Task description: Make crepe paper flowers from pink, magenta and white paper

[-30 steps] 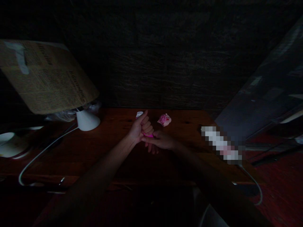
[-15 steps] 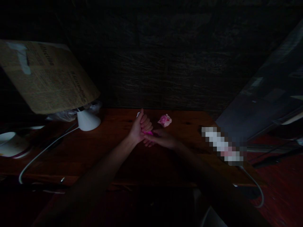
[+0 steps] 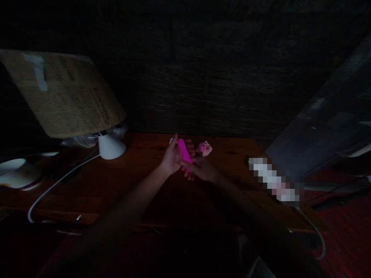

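A bright pink strip (image 3: pixel 183 150), smooth and soft-looking, lies slantwise across the palm of my left hand (image 3: pixel 173 157). That hand is open, palm up, its thumb raised and its fingers stretched out behind the strip. My right hand (image 3: pixel 204 170) is closed on the strip's lower end, thumb on top and fingertips beneath. What the strip is made of, I cannot tell. Just beyond my hands a pale pink rose-shaped flower (image 3: pixel 204 148) sits on the wooden table (image 3: pixel 232 154). A small white piece (image 3: pixel 171 141) shows partly behind my left thumb.
At the left stands a lamp with a newsprint-patterned shade (image 3: pixel 78 96) and white base (image 3: pixel 111 147); its cord (image 3: pixel 49 186) crosses the table. A white cup-like container (image 3: pixel 19 172) is at far left. A blurred-out white object (image 3: pixel 272 179) with a cable lies right. A dark wall rises behind.
My left hand has unfolded from a fist, uncovering the pink strip on its palm. My right hand keeps its hold on the lower end. The whole view has shifted slightly.
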{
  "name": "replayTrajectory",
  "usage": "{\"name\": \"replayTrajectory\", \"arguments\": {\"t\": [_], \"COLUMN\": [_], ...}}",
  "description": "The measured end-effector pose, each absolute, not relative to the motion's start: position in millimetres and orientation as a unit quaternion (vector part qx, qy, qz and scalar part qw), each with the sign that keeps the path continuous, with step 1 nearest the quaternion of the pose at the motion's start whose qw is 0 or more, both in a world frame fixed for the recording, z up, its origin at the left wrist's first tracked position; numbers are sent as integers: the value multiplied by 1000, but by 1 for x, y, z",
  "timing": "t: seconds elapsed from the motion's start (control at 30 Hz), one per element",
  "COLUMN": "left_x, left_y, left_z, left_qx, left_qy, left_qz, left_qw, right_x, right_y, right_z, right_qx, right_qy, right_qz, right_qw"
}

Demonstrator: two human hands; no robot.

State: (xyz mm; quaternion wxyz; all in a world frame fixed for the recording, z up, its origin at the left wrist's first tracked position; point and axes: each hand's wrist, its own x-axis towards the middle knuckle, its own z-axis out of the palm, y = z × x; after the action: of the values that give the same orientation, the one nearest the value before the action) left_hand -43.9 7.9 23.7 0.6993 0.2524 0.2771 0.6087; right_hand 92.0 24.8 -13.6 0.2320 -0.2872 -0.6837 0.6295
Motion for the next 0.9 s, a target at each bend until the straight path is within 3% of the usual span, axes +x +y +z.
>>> {"name": "replayTrajectory", "arguments": {"t": [0.27, 0.9], "left_x": [-51, -44], "left_y": [9, 11], "left_z": [22, 16], "left_qx": [214, 258], "left_qy": [213, 302], "left_qz": [619, 596], "left_qw": [725, 698], "right_x": [92, 94], "right_y": [26, 30], "right_z": [-15, -19], "right_qx": [-299, -286], "right_qy": [-667, -693], "right_qz": [643, 620], "right_qw": [227, 233]}}
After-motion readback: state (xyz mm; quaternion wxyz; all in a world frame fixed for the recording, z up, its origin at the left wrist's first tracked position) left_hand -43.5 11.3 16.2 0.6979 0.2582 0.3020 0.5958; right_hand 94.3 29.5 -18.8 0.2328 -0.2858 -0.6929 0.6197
